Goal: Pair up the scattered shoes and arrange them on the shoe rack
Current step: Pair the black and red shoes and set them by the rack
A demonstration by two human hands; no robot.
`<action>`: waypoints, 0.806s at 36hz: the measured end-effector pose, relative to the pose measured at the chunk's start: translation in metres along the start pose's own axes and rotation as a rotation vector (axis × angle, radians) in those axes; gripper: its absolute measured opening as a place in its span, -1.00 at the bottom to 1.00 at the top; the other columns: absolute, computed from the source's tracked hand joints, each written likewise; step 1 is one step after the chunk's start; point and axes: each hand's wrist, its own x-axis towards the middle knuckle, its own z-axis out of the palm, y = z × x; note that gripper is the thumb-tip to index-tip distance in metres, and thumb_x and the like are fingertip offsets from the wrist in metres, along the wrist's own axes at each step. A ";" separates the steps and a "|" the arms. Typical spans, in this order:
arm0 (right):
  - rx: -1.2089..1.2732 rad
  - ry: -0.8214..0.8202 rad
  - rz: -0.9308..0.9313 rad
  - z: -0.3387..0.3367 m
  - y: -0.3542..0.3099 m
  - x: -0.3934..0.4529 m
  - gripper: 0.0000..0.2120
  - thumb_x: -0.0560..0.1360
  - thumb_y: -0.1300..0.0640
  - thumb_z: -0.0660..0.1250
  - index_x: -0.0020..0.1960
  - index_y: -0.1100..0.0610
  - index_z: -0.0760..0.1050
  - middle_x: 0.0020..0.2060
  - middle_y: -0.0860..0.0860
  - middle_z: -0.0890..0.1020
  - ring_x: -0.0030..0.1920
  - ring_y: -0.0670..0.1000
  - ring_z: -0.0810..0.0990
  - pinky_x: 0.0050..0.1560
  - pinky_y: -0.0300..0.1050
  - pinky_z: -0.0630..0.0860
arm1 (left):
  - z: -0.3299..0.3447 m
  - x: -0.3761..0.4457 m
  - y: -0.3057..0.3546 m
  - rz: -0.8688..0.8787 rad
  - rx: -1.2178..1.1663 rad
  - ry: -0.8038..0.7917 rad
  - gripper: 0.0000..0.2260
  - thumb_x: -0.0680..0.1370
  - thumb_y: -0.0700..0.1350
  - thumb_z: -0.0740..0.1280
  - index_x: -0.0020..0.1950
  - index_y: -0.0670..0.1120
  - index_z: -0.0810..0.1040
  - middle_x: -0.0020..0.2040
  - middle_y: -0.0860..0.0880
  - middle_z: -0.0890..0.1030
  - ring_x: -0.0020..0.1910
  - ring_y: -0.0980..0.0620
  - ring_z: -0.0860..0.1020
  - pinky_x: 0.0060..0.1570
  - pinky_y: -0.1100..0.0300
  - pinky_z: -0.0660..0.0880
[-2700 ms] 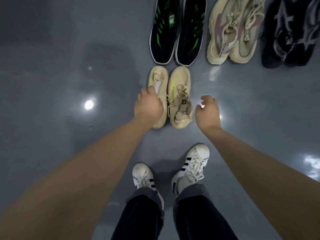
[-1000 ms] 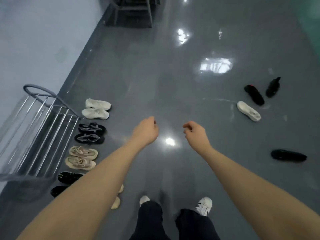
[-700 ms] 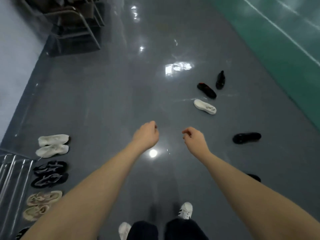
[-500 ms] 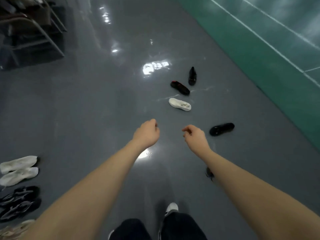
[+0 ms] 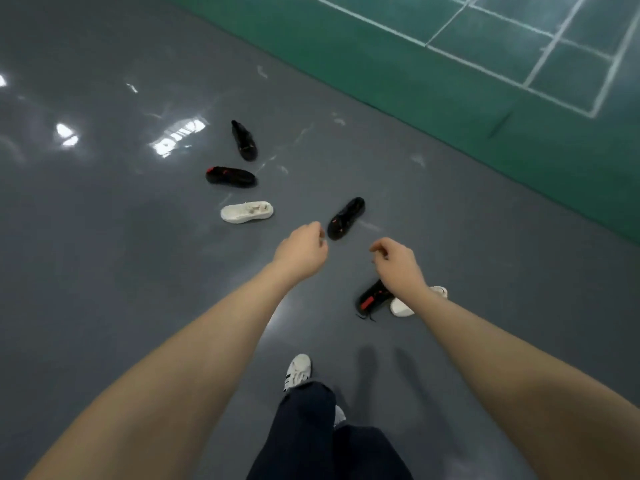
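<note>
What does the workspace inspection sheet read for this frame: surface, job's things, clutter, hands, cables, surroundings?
Surface: glossy grey floor with light glare.
Job's things: six loose shoes, unpaired: far black shoe, black shoe with red heel, white shoe, black shoe by the hands, black and red shoe and second white shoe, both partly behind the right forearm. Shoe rack not in view.
Clutter: nothing seen.
Hands: left hand and right hand loosely curled, holding nothing, above the floor.
Cables: nothing seen.
Surroundings: green court floor with white lines.
</note>
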 end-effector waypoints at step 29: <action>0.091 0.172 0.365 -0.059 0.107 0.139 -0.71 0.54 0.25 0.07 0.14 0.16 0.51 -0.16 -0.03 0.53 -0.15 0.01 0.48 -0.17 -0.11 0.40 | 0.091 0.210 0.102 0.211 0.128 -0.319 -0.71 0.60 -0.13 0.11 0.29 -0.17 0.40 0.21 -0.15 0.50 0.14 -0.16 0.49 0.15 -0.04 0.45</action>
